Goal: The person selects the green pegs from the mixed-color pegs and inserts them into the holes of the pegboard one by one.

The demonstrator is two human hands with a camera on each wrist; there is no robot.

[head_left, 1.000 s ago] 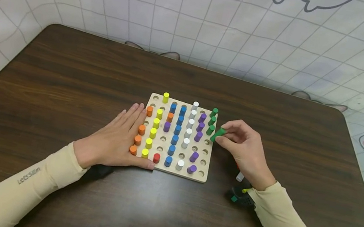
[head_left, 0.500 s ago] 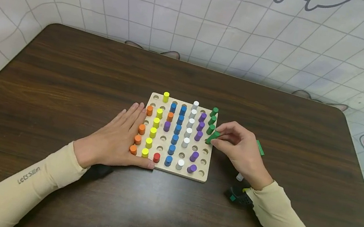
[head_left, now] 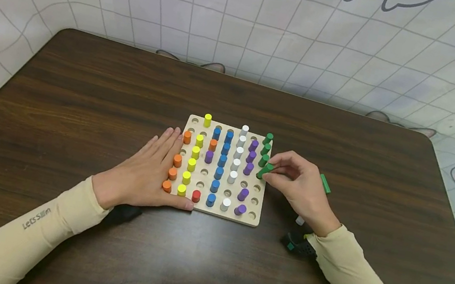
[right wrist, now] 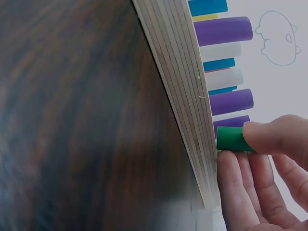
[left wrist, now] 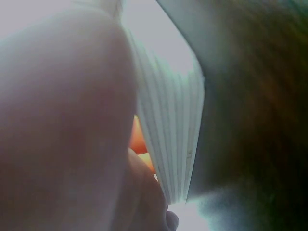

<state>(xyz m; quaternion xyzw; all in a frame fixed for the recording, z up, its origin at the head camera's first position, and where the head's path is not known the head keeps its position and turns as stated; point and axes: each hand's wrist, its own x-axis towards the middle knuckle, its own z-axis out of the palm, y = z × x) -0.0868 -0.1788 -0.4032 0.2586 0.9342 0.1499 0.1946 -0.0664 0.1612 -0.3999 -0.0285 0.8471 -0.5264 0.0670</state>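
Observation:
A wooden pegboard [head_left: 215,213] lies on the table, holding rows of orange, yellow, blue, white, purple and green pegs, with one red peg [head_left: 196,196] at the near edge. My left hand [head_left: 146,173] rests flat along the board's left side, its thumb stretched along the near edge. At the right edge my right hand [head_left: 299,185] pinches a green peg [right wrist: 232,139] between thumb and fingers, over the rightmost column. The peg tilts at a hole, below the several green pegs [head_left: 264,160] standing there. Whether its end is inside the hole cannot be told.
Right of my right hand lies a green piece [head_left: 325,183]. A white peg [head_left: 300,221] shows partly beneath that hand. A black wrist device [head_left: 299,244] sits by the right sleeve. The dark wooden table [head_left: 205,270] ends at a grid-patterned cloth [head_left: 249,19].
My right hand has brought the green peg left, from beside the board's edge to a hole in the right column, turning it more upright. The left hand has stayed in place.

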